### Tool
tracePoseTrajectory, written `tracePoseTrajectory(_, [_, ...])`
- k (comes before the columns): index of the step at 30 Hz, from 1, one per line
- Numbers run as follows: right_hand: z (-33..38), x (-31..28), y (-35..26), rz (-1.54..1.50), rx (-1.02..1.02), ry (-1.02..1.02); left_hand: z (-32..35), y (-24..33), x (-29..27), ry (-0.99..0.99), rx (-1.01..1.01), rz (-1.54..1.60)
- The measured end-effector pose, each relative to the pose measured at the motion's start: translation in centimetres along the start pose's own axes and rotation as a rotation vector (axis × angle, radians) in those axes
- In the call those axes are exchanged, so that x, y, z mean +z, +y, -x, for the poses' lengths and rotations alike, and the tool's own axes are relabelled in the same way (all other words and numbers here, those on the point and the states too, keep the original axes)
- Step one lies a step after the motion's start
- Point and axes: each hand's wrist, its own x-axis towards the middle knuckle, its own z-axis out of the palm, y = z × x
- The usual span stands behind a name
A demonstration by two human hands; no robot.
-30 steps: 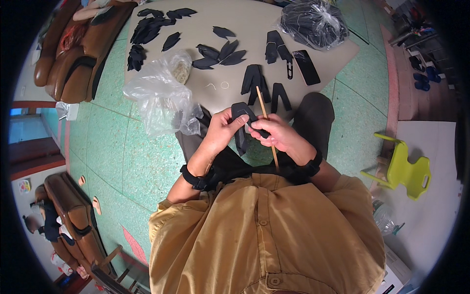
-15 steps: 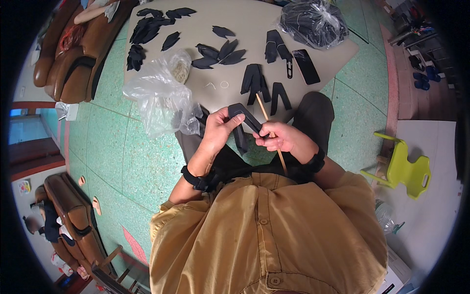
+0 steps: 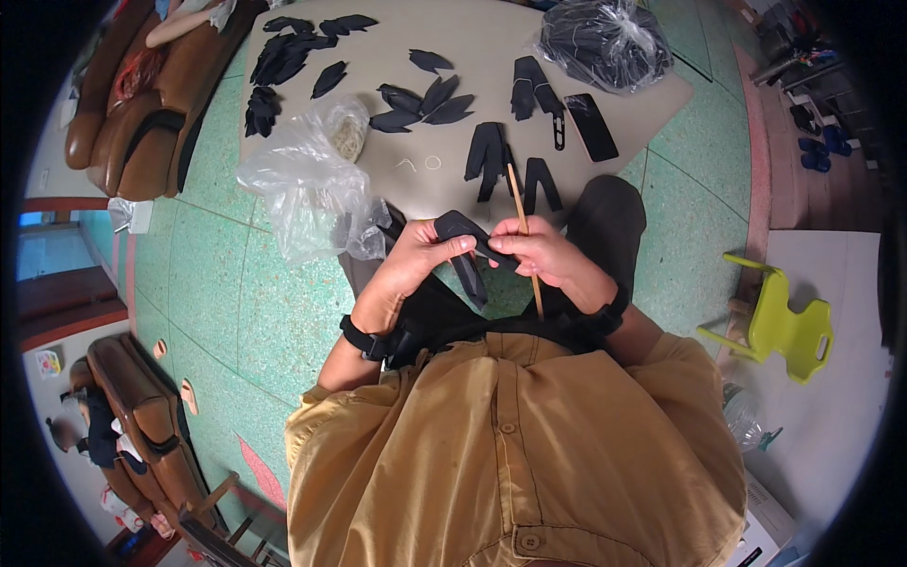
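Both hands pinch the narrow black fabric piece (image 3: 465, 248), left hand (image 3: 416, 257) and right hand (image 3: 540, 253), whose grip also clamps the thin wooden stick (image 3: 524, 231), which could slip or poke through the fabric.

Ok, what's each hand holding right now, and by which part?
Left hand pinches the black fabric piece at its upper end; right hand grips its other side and the wooden stick mid-length.

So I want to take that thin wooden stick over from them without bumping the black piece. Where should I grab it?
Take the stick by its free upper half, coming from the table side. That end juts up clear of the right hand, which pinches the middle, and the black piece held by the left hand sits lower left, away from it.
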Motion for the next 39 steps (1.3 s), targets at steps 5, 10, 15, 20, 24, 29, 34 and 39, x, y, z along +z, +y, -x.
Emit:
tracePoseTrajectory(5, [0.3, 0.7, 0.5, 0.152, -0.121, 0.090, -0.2, -0.6, 1.6, 0.098, 0.151, 0.066])
tracePoseTrajectory(10, [0.2, 2.1, 0.6, 0.221, -0.471, 0.244, -0.7, -1.5, 2.0, 0.244, 0.128, -0.071])
tracePoseTrajectory(15, [0.2, 1.7, 0.6, 0.339, -0.350, 0.212, -0.7, -1.1, 2.4, 0.202, 0.185, -0.021])
tracePoseTrajectory(20, [0.3, 2.1, 0.1, 0.533, -0.302, 0.250, -0.9, -1.7, 2.1, 0.274, 0.063, 0.112])
tracePoseTrajectory(24, [-0.1, 1.4, 0.1, 0.691, -0.333, 0.286, -0.7, -0.5, 1.9, 0.182, -0.073, 0.276])
tracePoseTrajectory(29, [0.1, 1.8, -0.4, 0.385, -0.309, 0.259, -0.8, -0.9, 1.0, 0.138, 0.092, 0.070])
tracePoseTrajectory(34, [0.3, 1.3, 0.2, 0.277, -0.193, 0.257, -0.6, -0.9, 1.5, 0.188, 0.035, 0.149])
tracePoseTrajectory(39, [1.2, 2.4, -0.9, 0.333, -0.240, 0.245, -0.6, -0.8, 1.4, 0.212, 0.077, 0.090])
